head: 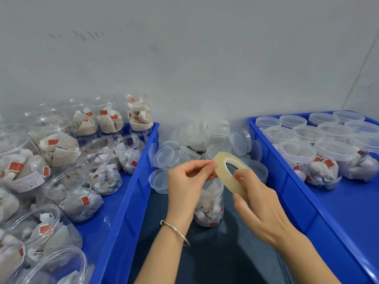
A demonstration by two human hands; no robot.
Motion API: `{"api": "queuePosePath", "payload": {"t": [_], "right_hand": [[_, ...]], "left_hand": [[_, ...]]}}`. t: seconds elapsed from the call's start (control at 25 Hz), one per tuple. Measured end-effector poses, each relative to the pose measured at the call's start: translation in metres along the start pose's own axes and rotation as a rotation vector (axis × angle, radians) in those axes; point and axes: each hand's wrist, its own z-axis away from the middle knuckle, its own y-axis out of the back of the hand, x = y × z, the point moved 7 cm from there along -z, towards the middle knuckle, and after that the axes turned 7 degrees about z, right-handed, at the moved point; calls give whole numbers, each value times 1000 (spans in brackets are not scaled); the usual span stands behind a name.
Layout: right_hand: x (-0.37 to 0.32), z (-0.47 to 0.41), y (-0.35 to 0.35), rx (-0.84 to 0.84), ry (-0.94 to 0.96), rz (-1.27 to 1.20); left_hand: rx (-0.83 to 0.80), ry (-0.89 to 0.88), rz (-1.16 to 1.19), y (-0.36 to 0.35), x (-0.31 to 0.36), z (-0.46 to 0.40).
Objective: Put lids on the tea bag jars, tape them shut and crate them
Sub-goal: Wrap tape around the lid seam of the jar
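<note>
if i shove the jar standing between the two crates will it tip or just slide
The jar is tall, narrow and upright, so a high push would probably tip it. It holds only tea bags, so it is likely light and skids easily. On its side, its round wall would likely roll.

A narrow lane between two crates

We see free dark table (215, 263) only in front of the jar (209, 206) — the left crate (131, 201) of open jars and the right crate (291, 193) of lidded ones wall both sides, and a heap of loose lids (196, 144) blocks the back toward the wall.
</note>
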Motion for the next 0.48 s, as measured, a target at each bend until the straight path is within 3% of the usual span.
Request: {"api": "queuePosePath", "payload": {"t": [0.12, 0.28, 0.36, 0.48], "right_hand": [[-2, -1, 2, 28, 22, 52], [0, -2, 0, 35, 16, 164], [7, -3, 4, 66, -51, 192], [11, -3, 10, 92, -86, 199]], "left_hand": [[2, 16, -12, 3, 2, 0], [-102, 26, -199, -7, 1, 2], [-146, 61, -106, -11, 1, 7], [-80, 8, -64, -5, 6, 6]]}}
